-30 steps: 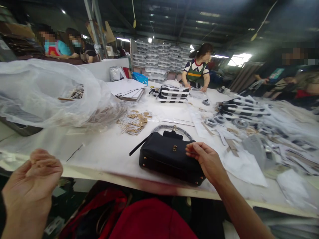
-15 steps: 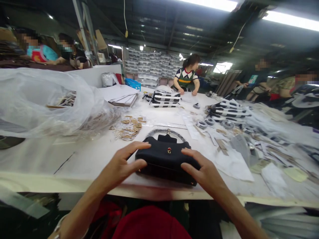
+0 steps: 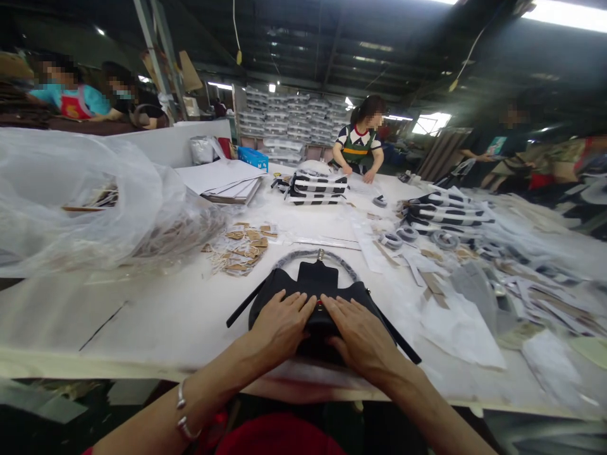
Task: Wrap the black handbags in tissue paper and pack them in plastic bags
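A black handbag (image 3: 265,304) lies on the white table in front of me. Its wrapped ring-shaped handle (image 3: 339,258) and dark closing tab (image 3: 317,277) point away from me. My left hand (image 3: 283,321) rests on the left half of the bag's upper face, fingers stretched out. Mirroring it, my right hand (image 3: 359,332) lies flat on the right half. Both sets of fingertips nearly meet at the middle, where a bit of red on the clasp shows between them. Black straps (image 3: 401,338) stick out on either side of the bag. The bag's near side is mostly hidden.
Clear plastic bags (image 3: 85,196) fill the left side, beside a pile of brown tags (image 3: 246,246). White sheets (image 3: 222,175) lie farther back. Wrapped striped bundles (image 3: 318,188) stand across the table. Paper scraps (image 3: 459,322) spread at right. A co-worker (image 3: 358,142) stands at the far edge.
My hands have moved from the bag's two sides inward to lie flat on its upper face. Black straps now show splayed out at both sides of the bag.
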